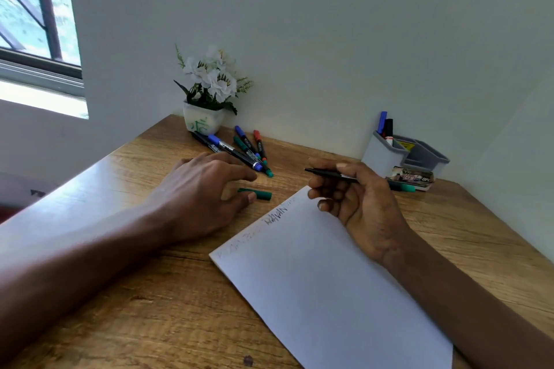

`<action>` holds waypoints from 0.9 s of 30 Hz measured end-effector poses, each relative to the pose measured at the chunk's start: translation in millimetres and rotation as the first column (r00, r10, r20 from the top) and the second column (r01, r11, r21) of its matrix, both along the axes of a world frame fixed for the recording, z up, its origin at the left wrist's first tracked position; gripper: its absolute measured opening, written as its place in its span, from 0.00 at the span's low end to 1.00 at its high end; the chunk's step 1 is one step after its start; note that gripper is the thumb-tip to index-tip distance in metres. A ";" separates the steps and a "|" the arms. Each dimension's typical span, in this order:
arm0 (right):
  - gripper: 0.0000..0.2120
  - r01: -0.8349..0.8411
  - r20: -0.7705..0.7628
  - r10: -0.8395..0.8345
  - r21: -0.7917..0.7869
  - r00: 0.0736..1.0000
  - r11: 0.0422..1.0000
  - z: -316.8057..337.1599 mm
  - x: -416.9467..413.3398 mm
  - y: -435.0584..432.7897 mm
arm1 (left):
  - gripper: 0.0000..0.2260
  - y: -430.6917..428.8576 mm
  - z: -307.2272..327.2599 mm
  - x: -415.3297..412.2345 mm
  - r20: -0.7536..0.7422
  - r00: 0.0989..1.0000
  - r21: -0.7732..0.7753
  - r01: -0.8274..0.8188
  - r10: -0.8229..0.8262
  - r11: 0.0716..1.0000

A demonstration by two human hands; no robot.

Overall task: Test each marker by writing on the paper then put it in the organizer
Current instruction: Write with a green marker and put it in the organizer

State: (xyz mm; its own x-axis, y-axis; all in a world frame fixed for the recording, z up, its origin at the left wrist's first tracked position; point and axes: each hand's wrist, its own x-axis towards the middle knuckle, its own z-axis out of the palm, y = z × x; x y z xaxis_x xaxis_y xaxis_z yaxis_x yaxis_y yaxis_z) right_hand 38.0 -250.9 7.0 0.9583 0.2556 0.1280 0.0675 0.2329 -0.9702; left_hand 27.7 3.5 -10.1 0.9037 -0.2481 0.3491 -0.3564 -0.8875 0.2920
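A white sheet of paper (329,284) lies slanted across the lower centre of the wooden table (150,308), its lower corner cut off by the frame's bottom edge. Along its upper left edge run scribbles; only one dark cluster is clear, the rest too faint to read. The right hand (356,204), centre right, grips an uncapped black marker with a green end (332,173), tip pointing left above the paper's top corner; the fingers hide much of its barrel. The left hand (207,192), centre left, rests palm down with fingers loosely spread, thumb touching a loose green cap (259,194) lying on the wood. Behind it a pile of blue, green and red markers (245,148) lies partly hidden by the knuckles. Further back sits a white pot of white flowers (207,99). At upper right stands a grey plastic organizer (404,156) holding a few markers, with a small printed box (415,178), its text unreadable, in front.
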 end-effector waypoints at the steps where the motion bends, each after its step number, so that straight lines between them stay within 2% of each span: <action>1: 0.16 -0.006 0.017 0.006 -0.020 1.000 1.000 1.1 -2.6 -0.5 | 0.21 -0.6 0.3 0.6 0.016 1.000 0.011 0.007 -0.008 1.000; 4: 0.10 -0.002 0.069 0.005 -0.032 0.998 0.999 2.5 -10.5 1.3 | 0.17 -2.9 -1.1 3.6 0.018 1.000 0.049 0.018 -0.019 0.999; 6: 0.07 -0.031 0.080 0.033 -0.026 0.996 0.999 2.8 -14.7 3.6 | 0.12 -3.1 -3.1 5.3 0.071 0.997 0.009 0.026 -0.027 1.000; 7: 0.07 -0.041 0.083 0.043 -0.025 0.996 0.999 3.1 -16.6 4.4 | 0.10 -2.5 -3.8 5.6 0.119 0.993 -0.053 0.029 -0.022 0.998; 9: 0.06 -0.046 0.078 0.047 -0.014 0.996 0.999 2.5 -18.5 4.6 | 0.08 0.0 -3.7 5.0 0.167 0.986 -0.280 0.071 -0.024 0.957; 11: 0.06 -0.049 0.060 0.048 0.010 0.997 0.999 1.1 -19.4 4.5 | 0.08 3.1 -1.3 2.6 0.130 0.978 -0.537 0.206 -0.161 0.818; 12: 0.06 -0.053 0.053 0.051 0.022 0.997 0.998 1.0 -19.8 4.6 | 0.09 3.6 0.5 0.0 0.123 0.962 -0.608 0.267 -0.244 0.748; 13: 0.07 -0.057 0.049 0.056 0.035 0.997 0.998 0.9 -20.4 4.8 | 0.09 2.9 1.9 -3.1 0.125 0.946 -0.632 0.308 -0.299 0.712; 16: 0.10 -0.078 0.044 0.075 0.064 0.996 0.995 1.0 -22.1 4.5 | 0.09 -2.7 2.6 -10.1 0.119 0.917 -0.619 0.368 -0.380 0.694; 20: 0.16 -0.116 0.058 0.111 0.105 0.992 0.988 2.7 -23.6 2.2 | 0.09 -3.8 3.7 -12.0 0.142 0.917 -0.641 0.373 -0.374 0.671; 27: 0.08 -0.091 0.063 0.087 0.065 0.994 0.994 -0.5 -23.4 4.6 | 0.10 -4.7 1.5 -14.5 0.127 0.907 -0.662 0.380 -0.402 0.646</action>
